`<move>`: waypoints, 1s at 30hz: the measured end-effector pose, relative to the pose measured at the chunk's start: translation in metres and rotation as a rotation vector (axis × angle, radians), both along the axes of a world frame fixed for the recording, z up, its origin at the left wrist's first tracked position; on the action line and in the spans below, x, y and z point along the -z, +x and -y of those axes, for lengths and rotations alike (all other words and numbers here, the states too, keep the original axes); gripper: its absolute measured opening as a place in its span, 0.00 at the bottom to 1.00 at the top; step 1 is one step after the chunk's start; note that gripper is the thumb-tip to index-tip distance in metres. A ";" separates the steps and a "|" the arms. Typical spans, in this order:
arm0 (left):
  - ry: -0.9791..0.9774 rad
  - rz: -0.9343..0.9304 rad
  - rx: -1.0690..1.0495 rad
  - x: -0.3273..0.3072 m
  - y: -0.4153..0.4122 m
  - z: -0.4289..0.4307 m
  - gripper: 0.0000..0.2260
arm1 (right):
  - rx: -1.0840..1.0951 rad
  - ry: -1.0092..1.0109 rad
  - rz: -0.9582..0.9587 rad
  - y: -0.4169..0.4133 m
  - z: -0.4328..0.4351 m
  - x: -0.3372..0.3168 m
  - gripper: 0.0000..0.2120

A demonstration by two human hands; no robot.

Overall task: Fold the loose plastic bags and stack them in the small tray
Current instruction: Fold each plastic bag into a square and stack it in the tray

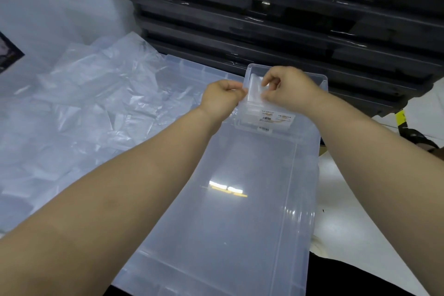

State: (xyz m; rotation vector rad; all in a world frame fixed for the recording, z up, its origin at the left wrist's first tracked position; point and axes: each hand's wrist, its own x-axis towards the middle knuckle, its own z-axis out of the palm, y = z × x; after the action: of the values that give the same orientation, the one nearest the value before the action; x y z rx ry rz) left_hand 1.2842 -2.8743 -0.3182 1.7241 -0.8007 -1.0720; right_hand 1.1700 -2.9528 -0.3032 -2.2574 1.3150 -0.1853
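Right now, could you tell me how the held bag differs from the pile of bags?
The held bag is folded flat; the pile lies loose and crumpled. The left hand and right hand pinch the held bag over the tray; the pile sits untouched to its left. Both are clear plastic.

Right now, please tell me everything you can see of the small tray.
The small tray is clear plastic, rectangular, with low walls. It stands upright at the far end of the big clear box, before the black crates. A printed label with a barcode is on its near wall. The left hand and right hand pinch a folded bag above its left part.
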 end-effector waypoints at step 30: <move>0.728 0.994 0.442 0.045 0.144 -0.223 0.35 | -0.484 -0.159 -0.045 0.148 -0.161 0.066 0.28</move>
State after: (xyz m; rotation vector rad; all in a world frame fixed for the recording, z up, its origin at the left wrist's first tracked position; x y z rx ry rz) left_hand 1.4278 -2.6513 -0.3637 2.8667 -1.5853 -0.7682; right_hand 1.3179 -2.7921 -0.3692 -2.6511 0.7600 -0.0673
